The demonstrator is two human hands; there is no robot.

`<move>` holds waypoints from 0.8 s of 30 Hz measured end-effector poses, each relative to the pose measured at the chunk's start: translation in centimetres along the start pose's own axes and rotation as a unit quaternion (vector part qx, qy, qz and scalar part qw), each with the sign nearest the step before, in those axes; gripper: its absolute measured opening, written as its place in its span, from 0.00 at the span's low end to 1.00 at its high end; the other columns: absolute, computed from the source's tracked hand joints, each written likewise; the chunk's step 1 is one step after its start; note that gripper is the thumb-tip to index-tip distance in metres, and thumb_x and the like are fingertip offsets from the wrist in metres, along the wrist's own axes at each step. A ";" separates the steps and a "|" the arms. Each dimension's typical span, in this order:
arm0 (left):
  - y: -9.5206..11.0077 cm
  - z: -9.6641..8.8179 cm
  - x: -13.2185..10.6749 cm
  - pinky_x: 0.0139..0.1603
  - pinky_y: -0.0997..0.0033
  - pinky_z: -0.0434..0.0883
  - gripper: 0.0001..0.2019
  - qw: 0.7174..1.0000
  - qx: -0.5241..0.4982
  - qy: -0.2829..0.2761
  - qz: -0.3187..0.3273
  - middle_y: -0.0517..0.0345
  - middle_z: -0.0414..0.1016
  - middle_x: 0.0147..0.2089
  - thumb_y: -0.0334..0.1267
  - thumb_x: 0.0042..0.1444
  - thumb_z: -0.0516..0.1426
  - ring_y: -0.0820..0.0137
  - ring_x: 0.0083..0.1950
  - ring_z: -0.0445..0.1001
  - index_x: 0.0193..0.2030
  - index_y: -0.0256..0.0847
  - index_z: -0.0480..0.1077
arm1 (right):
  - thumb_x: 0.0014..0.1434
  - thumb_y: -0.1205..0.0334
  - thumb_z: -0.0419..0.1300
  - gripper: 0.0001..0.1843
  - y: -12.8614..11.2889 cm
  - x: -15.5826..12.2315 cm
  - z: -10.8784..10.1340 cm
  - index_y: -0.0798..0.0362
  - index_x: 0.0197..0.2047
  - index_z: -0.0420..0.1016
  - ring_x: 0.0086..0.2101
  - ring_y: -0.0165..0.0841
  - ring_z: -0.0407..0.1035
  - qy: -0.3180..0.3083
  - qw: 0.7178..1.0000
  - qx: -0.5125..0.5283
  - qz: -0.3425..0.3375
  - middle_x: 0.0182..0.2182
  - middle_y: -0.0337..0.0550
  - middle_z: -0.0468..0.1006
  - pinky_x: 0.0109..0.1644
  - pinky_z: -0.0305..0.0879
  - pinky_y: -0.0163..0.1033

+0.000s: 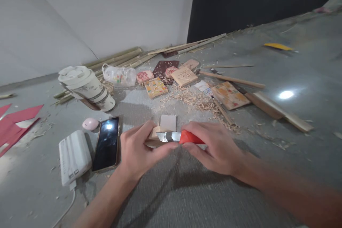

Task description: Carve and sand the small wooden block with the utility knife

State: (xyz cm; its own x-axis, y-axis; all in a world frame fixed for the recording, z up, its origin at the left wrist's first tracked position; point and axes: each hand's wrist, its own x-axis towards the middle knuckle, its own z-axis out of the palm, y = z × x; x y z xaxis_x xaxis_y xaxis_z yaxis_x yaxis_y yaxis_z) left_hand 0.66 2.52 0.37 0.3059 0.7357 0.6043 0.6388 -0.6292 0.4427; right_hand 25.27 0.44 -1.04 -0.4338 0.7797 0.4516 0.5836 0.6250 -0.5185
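Note:
My left hand (141, 146) is closed around a small pale block of wood (154, 136), its thumb stretched along the near side toward the other hand. In my right hand (213, 146) is a utility knife (191, 137) with a red handle. The knife's metal blade (168, 136) points left and lies across the wood; whether it cuts in, I cannot tell. Just beyond the blade is a small light-grey square piece (168, 122). My fingers hide much of the wood block and the knife's handle.
Wood shavings (197, 99) lie beyond my hands, among carved wooden blocks (184, 75) and a patterned square (230, 95). At left are a phone (107, 144), a white power bank (74, 156), a pink case (90, 124) and a lidded cup (91, 89). Bamboo lengths (117, 58) lie along the wall.

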 end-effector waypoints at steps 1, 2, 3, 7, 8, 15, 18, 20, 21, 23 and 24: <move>0.0 0.0 0.0 0.21 0.75 0.54 0.35 1.000 -0.003 -0.001 -0.003 0.69 0.59 0.18 0.73 0.68 0.59 0.78 0.20 0.57 0.27 0.41 0.68 | 0.80 0.47 0.55 0.18 0.0 0.0 0.0 0.49 0.44 0.77 0.29 0.32 0.70 -0.001 1.000 0.001 0.001 0.31 0.38 0.79 0.34 0.58 0.39; 0.0 0.0 0.0 0.21 0.75 0.54 0.35 1.000 -0.006 -0.003 -0.005 0.69 0.60 0.18 0.73 0.68 0.60 0.78 0.20 0.58 0.28 0.41 0.68 | 0.80 0.46 0.55 0.18 0.0 0.0 0.0 0.49 0.45 0.77 0.29 0.32 0.70 -0.002 1.000 0.001 0.002 0.31 0.39 0.79 0.34 0.58 0.39; 0.0 0.0 0.0 0.20 0.75 0.54 0.35 1.000 -0.008 -0.005 -0.006 0.69 0.61 0.18 0.73 0.68 0.60 0.78 0.20 0.58 0.28 0.41 0.67 | 0.80 0.46 0.54 0.19 0.0 0.0 0.0 0.49 0.45 0.77 0.28 0.32 0.70 -0.002 1.000 0.001 0.004 0.31 0.39 0.80 0.34 0.58 0.39; 0.1 0.0 0.0 0.20 0.75 0.54 0.35 1.000 -0.009 -0.003 -0.002 0.69 0.61 0.18 0.73 0.67 0.60 0.78 0.20 0.57 0.28 0.41 0.67 | 0.80 0.44 0.54 0.20 0.0 -0.1 0.0 0.49 0.45 0.78 0.29 0.33 0.72 0.000 1.000 -0.004 0.005 0.32 0.40 0.81 0.34 0.59 0.39; 0.1 0.1 0.0 0.20 0.75 0.54 0.35 1.000 -0.009 -0.004 -0.003 0.69 0.60 0.18 0.73 0.67 0.60 0.78 0.20 0.57 0.28 0.41 0.67 | 0.80 0.44 0.54 0.20 0.0 -0.1 0.0 0.49 0.45 0.78 0.29 0.33 0.72 0.000 1.000 -0.005 0.007 0.32 0.40 0.82 0.34 0.59 0.39; 0.0 0.1 -0.3 0.21 0.73 0.51 0.35 0.999 -0.024 -0.005 -0.022 0.69 0.54 0.20 0.71 0.68 0.61 0.77 0.22 0.53 0.26 0.41 0.65 | 0.80 0.46 0.55 0.18 0.1 -0.1 0.0 0.48 0.46 0.78 0.29 0.32 0.72 0.005 1.000 -0.016 0.001 0.32 0.39 0.82 0.34 0.59 0.40; 0.0 0.1 -0.2 0.22 0.72 0.49 0.36 0.999 -0.031 0.007 -0.015 0.70 0.50 0.21 0.70 0.67 0.63 0.77 0.23 0.50 0.25 0.42 0.59 | 0.80 0.49 0.56 0.15 -0.1 -0.1 0.0 0.48 0.46 0.78 0.29 0.31 0.72 0.011 1.000 -0.012 -0.007 0.32 0.38 0.81 0.33 0.58 0.40; 0.1 0.3 -0.2 0.22 0.71 0.48 0.36 0.999 -0.028 0.020 -0.010 0.70 0.50 0.21 0.68 0.68 0.64 0.77 0.24 0.49 0.25 0.42 0.56 | 0.80 0.49 0.57 0.14 -0.3 -0.1 -0.1 0.48 0.46 0.78 0.29 0.31 0.72 0.015 1.000 -0.014 -0.007 0.32 0.38 0.81 0.34 0.58 0.40; 0.2 0.4 -0.2 0.22 0.71 0.47 0.36 0.999 -0.019 0.028 -0.006 0.70 0.50 0.21 0.66 0.69 0.63 0.77 0.23 0.49 0.24 0.42 0.56 | 0.80 0.49 0.57 0.14 -0.4 -0.2 -0.1 0.48 0.46 0.78 0.28 0.31 0.71 0.021 1.000 -0.016 -0.001 0.31 0.37 0.80 0.33 0.58 0.40; 0.5 0.7 -0.3 0.22 0.70 0.47 0.35 0.999 0.007 0.044 0.009 0.69 0.50 0.21 0.62 0.74 0.61 0.77 0.23 0.49 0.23 0.42 0.55 | 0.80 0.49 0.57 0.15 -0.7 -0.2 -0.1 0.48 0.43 0.76 0.26 0.31 0.67 0.033 0.999 -0.022 0.020 0.27 0.36 0.76 0.31 0.56 0.40; 0.6 0.9 -0.4 0.23 0.69 0.47 0.35 0.998 0.021 0.053 0.022 0.68 0.51 0.21 0.62 0.75 0.59 0.76 0.23 0.49 0.23 0.42 0.55 | 0.80 0.50 0.56 0.16 -0.8 -0.3 -0.1 0.48 0.41 0.75 0.25 0.30 0.65 0.037 0.999 -0.022 0.031 0.25 0.35 0.74 0.30 0.55 0.40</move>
State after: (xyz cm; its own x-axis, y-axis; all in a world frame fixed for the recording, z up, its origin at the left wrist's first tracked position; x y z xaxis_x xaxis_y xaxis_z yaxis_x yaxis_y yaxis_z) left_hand 1.51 2.11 -0.19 0.2600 0.6751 0.6903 0.6565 -0.6479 0.3863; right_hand 24.98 -0.29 -0.63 -0.3447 0.8114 0.4721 0.6390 0.5712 -0.5151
